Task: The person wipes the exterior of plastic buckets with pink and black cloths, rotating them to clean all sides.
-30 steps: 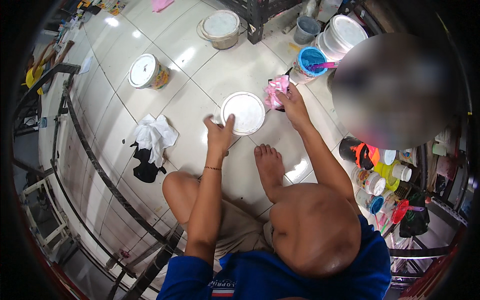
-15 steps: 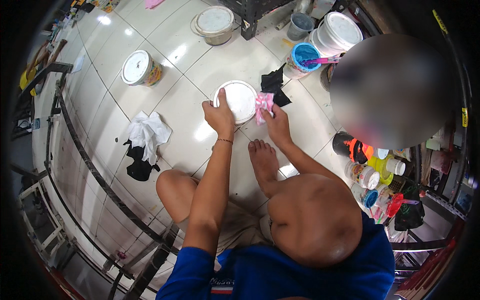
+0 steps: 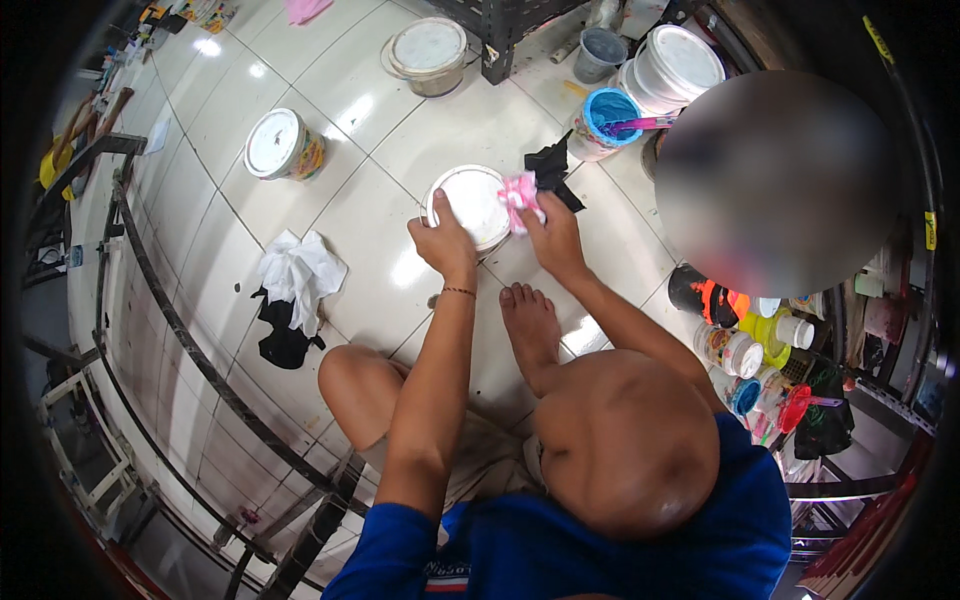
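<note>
A round tub with a white lid (image 3: pixel 474 208) stands on the tiled floor in front of my bare foot. My left hand (image 3: pixel 443 243) grips its left side, thumb on top of the lid and fingers round the edge. In my right hand (image 3: pixel 554 240) is a crumpled pink-and-white cloth (image 3: pixel 519 201), pinched between thumb and fingers. The cloth touches the right edge of the lid. Just beyond it on the floor lies a black cloth (image 3: pixel 552 172).
Other white-lidded tubs stand at left (image 3: pixel 275 144) and farther off (image 3: pixel 428 56). A blue paint tub (image 3: pixel 610 124) holds a pink-handled tool. Several paint pots (image 3: pixel 728 350) line the right. White cloth (image 3: pixel 300 275) lies at left beside a black metal rail (image 3: pixel 210 375).
The pink-and-white cloth has moved slightly left and up, onto the lid's right edge. My left hand still holds the tub.
</note>
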`<state>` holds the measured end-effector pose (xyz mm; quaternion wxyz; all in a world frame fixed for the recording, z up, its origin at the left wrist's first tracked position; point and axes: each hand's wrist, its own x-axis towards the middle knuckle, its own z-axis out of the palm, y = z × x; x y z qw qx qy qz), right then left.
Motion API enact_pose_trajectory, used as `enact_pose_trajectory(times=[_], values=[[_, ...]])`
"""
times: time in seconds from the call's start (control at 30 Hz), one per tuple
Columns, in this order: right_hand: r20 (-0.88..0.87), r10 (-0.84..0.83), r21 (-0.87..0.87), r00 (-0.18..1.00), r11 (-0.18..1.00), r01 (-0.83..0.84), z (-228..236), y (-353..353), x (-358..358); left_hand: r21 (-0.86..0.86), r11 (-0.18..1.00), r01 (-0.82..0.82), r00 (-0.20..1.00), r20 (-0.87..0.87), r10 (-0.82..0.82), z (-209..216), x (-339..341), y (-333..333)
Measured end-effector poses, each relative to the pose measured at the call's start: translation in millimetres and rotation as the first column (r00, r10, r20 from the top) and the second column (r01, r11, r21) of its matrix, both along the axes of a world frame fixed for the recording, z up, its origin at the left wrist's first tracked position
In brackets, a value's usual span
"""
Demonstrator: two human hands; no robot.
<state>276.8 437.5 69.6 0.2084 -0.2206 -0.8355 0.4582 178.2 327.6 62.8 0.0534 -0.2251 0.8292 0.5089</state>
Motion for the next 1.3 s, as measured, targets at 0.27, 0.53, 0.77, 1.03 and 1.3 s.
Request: enact_pose_trajectory(times=[0.27, 0.53, 0.77, 1.03, 1.3], values=[[0.046, 0.107, 0.182, 0.993, 0.977, -0.113, 17.2, 7.5, -12.2, 0.012, 0.993, 0.119, 0.993, -0.014, -0.119, -1.9, -1.5, -10.1], [0.070, 0.230, 0.210, 0.971, 0.948, -0.240, 13.9, -24.9, 14.7, -0.040, 0.984, 0.174, 0.984, -0.027, -0.175, 9.6, -5.5, -8.6], [-0.003, 0.055, 0.256, 0.998, 0.965, -0.052, 13.3, 8.2, -18.6, -0.058, 0.958, 0.279, 0.960, -0.019, -0.281, 17.7, -5.4, -14.5], [0.090, 0.357, 0.340, 0.930, 0.866, -0.366, 22.2, 38.6, -92.3, -0.077, 0.947, 0.312, 0.945, -0.075, -0.318, 9.0, -7.4, -16.9], [0.253, 0.618, 0.403, 0.744, 0.632, -0.662, 25.7, 15.7, -153.6, -0.087, 0.960, 0.264, 0.964, 0.025, -0.263, 6.2, -6.1, -11.1]])
